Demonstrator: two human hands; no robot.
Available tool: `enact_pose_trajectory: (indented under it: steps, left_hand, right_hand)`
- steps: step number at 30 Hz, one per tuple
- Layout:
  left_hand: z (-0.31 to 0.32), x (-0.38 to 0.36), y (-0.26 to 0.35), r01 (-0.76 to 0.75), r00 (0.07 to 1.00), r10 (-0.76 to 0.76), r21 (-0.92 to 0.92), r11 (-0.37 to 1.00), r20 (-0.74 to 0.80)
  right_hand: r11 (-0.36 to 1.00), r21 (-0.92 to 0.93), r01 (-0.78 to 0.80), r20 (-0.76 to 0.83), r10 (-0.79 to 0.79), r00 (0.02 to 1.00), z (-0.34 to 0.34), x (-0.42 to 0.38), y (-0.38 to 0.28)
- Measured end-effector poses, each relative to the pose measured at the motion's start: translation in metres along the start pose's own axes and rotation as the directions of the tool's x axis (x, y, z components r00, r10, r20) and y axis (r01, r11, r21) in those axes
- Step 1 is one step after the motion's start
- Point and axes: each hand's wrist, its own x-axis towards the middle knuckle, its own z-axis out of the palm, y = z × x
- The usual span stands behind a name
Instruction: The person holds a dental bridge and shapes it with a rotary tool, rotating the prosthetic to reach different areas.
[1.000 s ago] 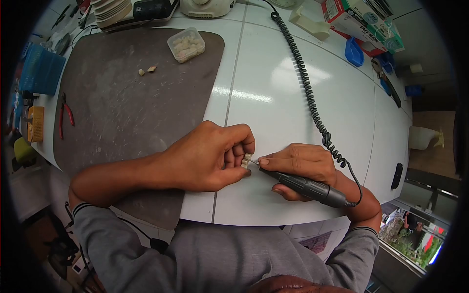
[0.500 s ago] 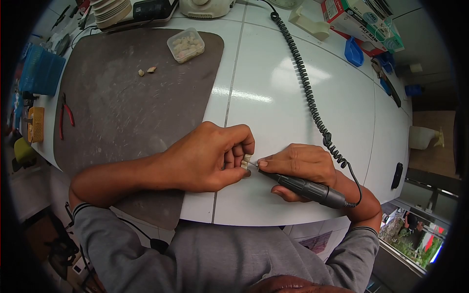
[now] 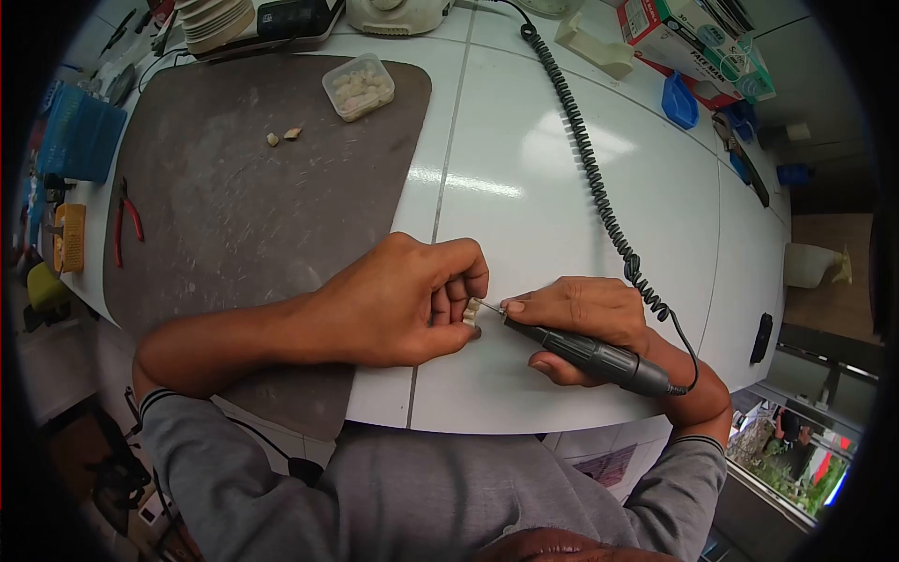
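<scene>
My left hand (image 3: 407, 304) is closed, pinching a small cream-coloured, notched piece (image 3: 471, 312) between thumb and fingers. It looks like a short row of dental teeth, partly hidden by the fingers. My right hand (image 3: 585, 323) is wrapped round a black rotary handpiece (image 3: 599, 361), its thin metal bit (image 3: 489, 306) pointing left. The bit's tip is at the upper part of the cream piece; whether it touches cannot be told. From the handpiece's rear end a coiled black cord (image 3: 592, 178) runs up to the far side of the table.
A brown mat (image 3: 253, 197) covers the table's left side. On it are a clear tub of cream pieces (image 3: 359, 87), two loose fragments (image 3: 283, 137) and red-handled pliers (image 3: 127, 220). Boxes (image 3: 688, 47) and a blue scoop-like tray (image 3: 679, 100) stand at the back right.
My right hand and the handpiece have shifted slightly right, and the bit now sits a little higher against the cream piece. My left hand has hardly moved.
</scene>
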Motion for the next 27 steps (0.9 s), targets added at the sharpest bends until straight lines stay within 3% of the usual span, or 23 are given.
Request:
enact_pose_trajectory:
  steps: [27]
  left_hand:
    - [0.0007,0.0007,-0.0009,0.020,1.000,-0.021,0.011,1.000,0.006]
  right_hand:
    - [1.000,-0.019,-0.013,0.050,0.014,0.999,0.0005,-0.0001,-0.0012]
